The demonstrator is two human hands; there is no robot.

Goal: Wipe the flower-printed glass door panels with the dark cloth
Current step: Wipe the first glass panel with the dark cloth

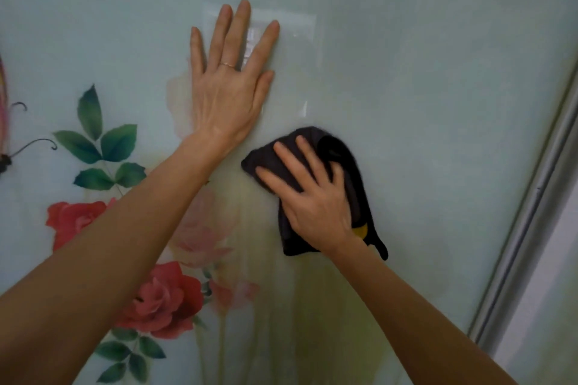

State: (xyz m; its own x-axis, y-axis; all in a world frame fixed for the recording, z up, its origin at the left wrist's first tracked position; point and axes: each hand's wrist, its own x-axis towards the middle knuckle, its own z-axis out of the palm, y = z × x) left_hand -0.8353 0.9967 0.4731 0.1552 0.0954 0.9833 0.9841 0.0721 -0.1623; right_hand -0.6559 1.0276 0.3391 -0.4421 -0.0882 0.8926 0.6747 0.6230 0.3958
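left hand (230,89): flat on the glass door panel (422,78), fingers straight and spread, gripping nothing
right hand (312,194): fingers spread, pressing the dark cloth (347,159) onto the glass
cloth: bunched, just right of the printed roses (164,297)
frame (531,212): metal, right edge

— What do we see of the glass door panel (422,78)?
— We see pale green glass standing upright. It is printed with red roses (169,300) and green leaves (103,141) low on its left.
— And the dark cloth (356,184)?
— We find it bunched flat against the glass, right of centre. It is charcoal with a small yellow patch (360,230) and lies pressed under our right hand (312,200).
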